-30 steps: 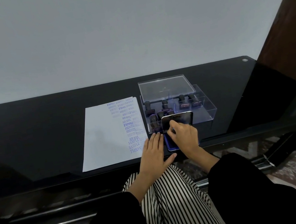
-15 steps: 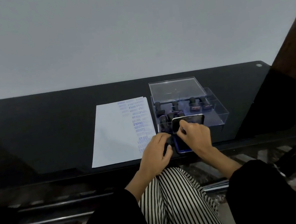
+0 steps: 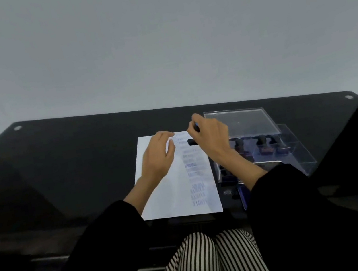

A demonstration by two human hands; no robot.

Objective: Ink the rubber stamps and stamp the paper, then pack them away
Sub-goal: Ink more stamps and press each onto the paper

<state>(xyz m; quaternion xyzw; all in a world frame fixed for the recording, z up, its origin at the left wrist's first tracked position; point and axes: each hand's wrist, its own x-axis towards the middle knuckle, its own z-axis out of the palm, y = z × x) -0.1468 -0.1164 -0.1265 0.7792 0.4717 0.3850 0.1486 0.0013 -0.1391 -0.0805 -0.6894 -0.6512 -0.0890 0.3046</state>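
Black glass fills the middle of the head view: the desk (image 3: 83,162) is stretched wide under a plain grey wall (image 3: 159,44). A white sheet of paper (image 3: 171,195) is laid at its centre, and a column of blue stamped words is printed down the sheet's right side.

Up at the far right corner of the sheet the right hand (image 3: 211,139) is reached in. A rubber stamp (image 3: 192,142) is pinched in its curled fingers (image 3: 194,118), with the handle gripped near the top and the dark base pointed down at the paper just below the far edge. Whether the base is touching the sheet cannot be told.

The left hand (image 3: 158,157) is laid on the far half of the paper, just left of the stamp. Its fingers (image 3: 166,135) are loosely bent and spread a little, and nothing is held in them.

Just beside the sheet on the right, a clear plastic box (image 3: 298,154) is set on the desk, with its clear lid (image 3: 241,123) seen at the far side. Other stamps (image 3: 262,139) are stood upright in the box's compartments, handles up. A blue ink pad (image 3: 245,195) is glimpsed at the near edge of the desk in front of the box — most of it is hidden by the black right sleeve (image 3: 289,200).

Below the desk edge, striped trousers (image 3: 205,264) are seen.
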